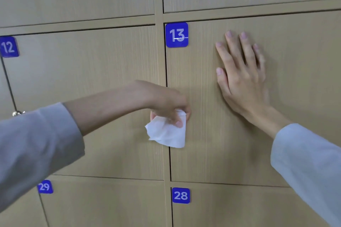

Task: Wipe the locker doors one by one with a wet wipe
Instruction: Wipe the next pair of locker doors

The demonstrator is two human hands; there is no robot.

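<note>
Step in hand, as judged: wiping of the door numbered 13 [230,116], with the cloth at that door's left edge, roughly at mid-height.

Left hand [166,103]: fingers curled, thumb and fingers pinching a bunched wet wipe [168,132]. The wipe lies below and slightly left of the blue 13 plate [176,34], straddling the vertical gap between door 13 and door 12 [83,97]. Whether the wipe is pressed to the surface or merely held just off it cannot be settled; the hand is slightly blurred.

Right hand [241,77]: laid flat on door 13, to the right of the 13 plate, fingers straight and slightly spread, thumb apart. It holds nothing and appears to steady the door.

Wipe: white, crumpled, a loose corner hanging below the pinch; no soiling visible.

Next move, as judged: the wipe must be flattened against the panel and carried across door 13 toward the right hand, which will have to shift aside. Doors 28 [239,208] and 29 [101,202], below the 13 plate, then await attention.
</note>
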